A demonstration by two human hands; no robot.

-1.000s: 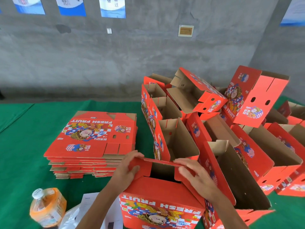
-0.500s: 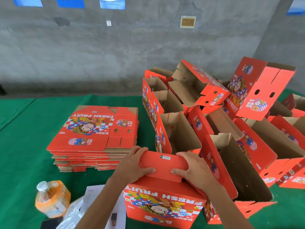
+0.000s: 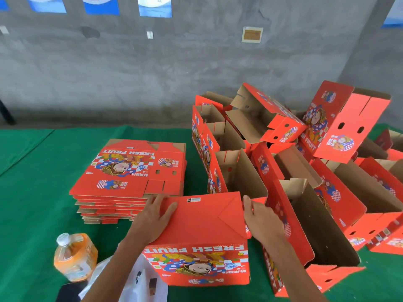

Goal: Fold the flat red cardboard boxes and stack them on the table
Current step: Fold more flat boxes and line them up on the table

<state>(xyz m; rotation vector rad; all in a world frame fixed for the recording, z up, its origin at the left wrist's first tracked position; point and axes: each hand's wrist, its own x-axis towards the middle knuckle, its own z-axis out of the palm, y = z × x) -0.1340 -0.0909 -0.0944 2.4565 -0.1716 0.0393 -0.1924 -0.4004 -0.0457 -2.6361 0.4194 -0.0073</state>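
- Near centre: the box in hand [image 3: 196, 240] stands on the green table [image 3: 39, 214], its closed end panel facing up.
- Left hand [image 3: 154, 216] lies released, fingers straight, pressing the panel; right hand [image 3: 261, 219] grips its right edge.
- Step: seating the end flaps. Next move likely calls for firm pressure, then placing the box among the folded boxes [image 3: 305, 171] at far right.
- Change: the flap, half a second ago still narrow and raised, now lies flat.
- Far left: the flat stack [image 3: 130, 171] awaits folding.
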